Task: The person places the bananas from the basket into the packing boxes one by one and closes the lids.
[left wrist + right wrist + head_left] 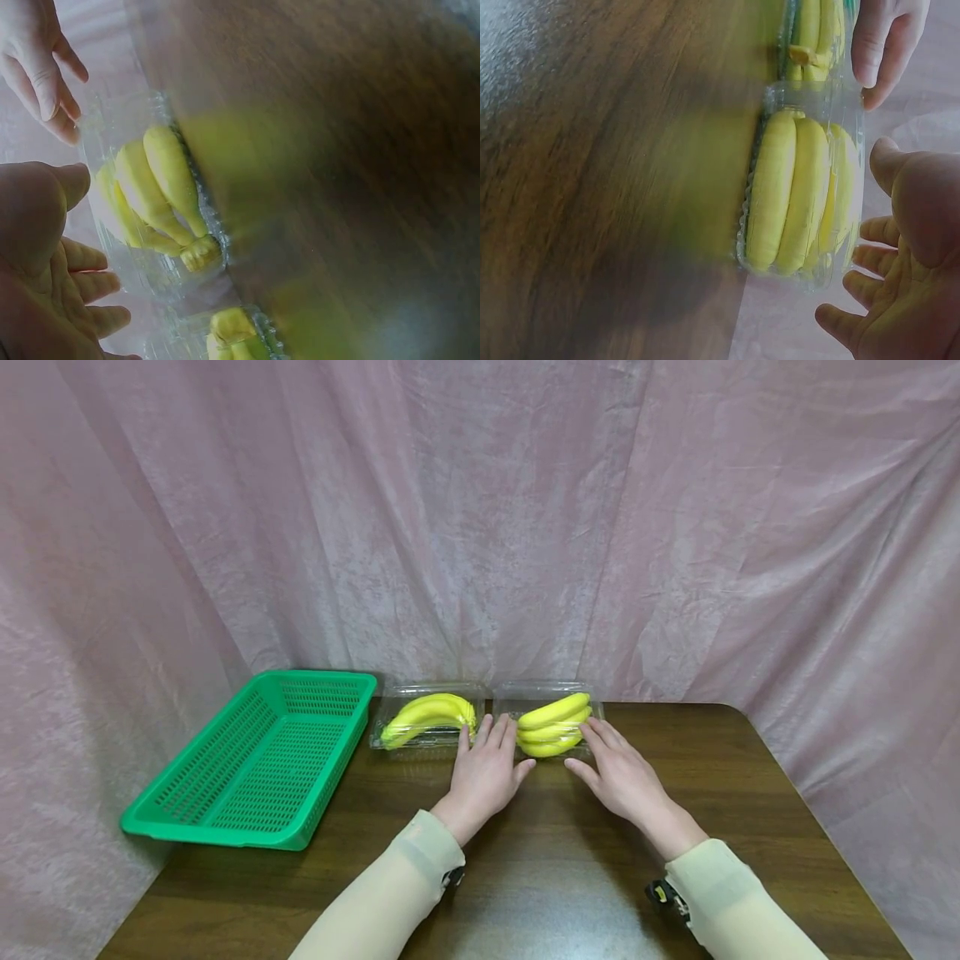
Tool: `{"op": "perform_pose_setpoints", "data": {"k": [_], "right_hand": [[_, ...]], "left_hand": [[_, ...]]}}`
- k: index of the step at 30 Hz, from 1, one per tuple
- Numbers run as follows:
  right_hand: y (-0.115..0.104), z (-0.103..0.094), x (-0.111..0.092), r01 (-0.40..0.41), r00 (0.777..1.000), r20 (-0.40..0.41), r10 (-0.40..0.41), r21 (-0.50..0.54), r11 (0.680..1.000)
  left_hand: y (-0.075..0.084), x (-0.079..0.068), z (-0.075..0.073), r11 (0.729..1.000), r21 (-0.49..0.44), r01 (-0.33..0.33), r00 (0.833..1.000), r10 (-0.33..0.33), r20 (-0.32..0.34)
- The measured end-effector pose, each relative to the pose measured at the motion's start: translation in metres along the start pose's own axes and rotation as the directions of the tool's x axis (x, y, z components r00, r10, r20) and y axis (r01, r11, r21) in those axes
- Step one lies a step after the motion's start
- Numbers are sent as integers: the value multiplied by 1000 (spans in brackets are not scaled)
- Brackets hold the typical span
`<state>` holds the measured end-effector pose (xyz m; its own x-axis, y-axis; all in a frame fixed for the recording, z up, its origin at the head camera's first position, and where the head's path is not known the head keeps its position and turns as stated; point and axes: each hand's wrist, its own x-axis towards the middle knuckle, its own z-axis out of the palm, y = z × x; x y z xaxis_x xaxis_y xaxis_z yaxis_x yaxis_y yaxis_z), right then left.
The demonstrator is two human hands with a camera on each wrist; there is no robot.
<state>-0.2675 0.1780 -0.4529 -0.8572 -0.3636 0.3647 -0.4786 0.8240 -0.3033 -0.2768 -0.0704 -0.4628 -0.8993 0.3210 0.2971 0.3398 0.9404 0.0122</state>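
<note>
Two clear plastic boxes with bananas stand side by side at the back of the table. The right box (506,693) holds a bunch of yellow bananas (555,727), seen closely in both wrist views. In the left box (378,741) lies another bunch of bananas (431,714), greenish at one end. My left hand (483,777), fingers extended, is at the left end of the right box and overlaps the gap between the boxes. At that box's right end is my right hand (622,781), its fingers spread and fingertips right at the lid. Neither hand is curled round anything.
A green perforated plastic basket (322,806) stands on the left of the brown wooden table (525,877). Pink curtains (480,527) hang right behind the table's back edge and along both sides.
</note>
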Motion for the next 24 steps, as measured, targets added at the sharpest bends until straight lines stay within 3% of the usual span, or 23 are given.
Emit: {"op": "perform_pose_setpoints", "data": {"k": [24], "right_hand": [[1, 1, 1, 4, 1000, -8, -4, -28, 1000]], "left_hand": [[0, 5, 0, 999, -24, 30, 999, -29, 42]]}}
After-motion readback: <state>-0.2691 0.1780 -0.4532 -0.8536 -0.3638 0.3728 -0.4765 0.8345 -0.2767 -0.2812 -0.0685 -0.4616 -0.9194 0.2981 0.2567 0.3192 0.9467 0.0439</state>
